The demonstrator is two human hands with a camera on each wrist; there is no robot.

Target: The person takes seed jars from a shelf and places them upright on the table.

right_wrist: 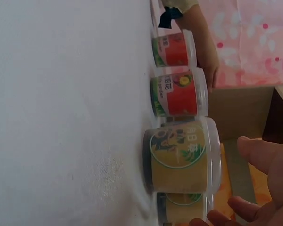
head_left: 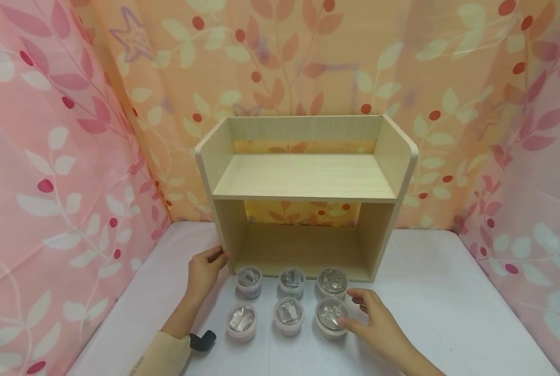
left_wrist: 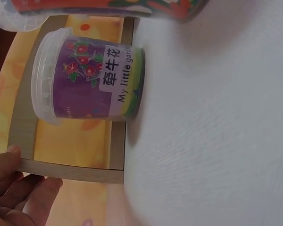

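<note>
My left hand (head_left: 203,274) pinches the front edge of the left side panel of a pale wooden shelf (head_left: 303,175), thumb on one face and fingers on the other. Closest to that hand is a purple-labelled plastic tub (left_wrist: 87,82) with a clear lid and printed morning-glory flowers. My right hand (head_left: 378,324) is spread beside the front right tub (head_left: 329,313), its thumb overlapping the lid in the head view. The right wrist view shows this tub's tan label (right_wrist: 179,160) with a round print. Behind it stands a similar tub (head_left: 332,280), near the right index fingertip.
Several lidded tubs stand in two rows before the shelf, including a front middle tub (head_left: 289,316) and a front left tub (head_left: 242,322). Silvery packets show through the lids. A white cloth (head_left: 430,292) covers the table, with a floral curtain (head_left: 308,52) behind.
</note>
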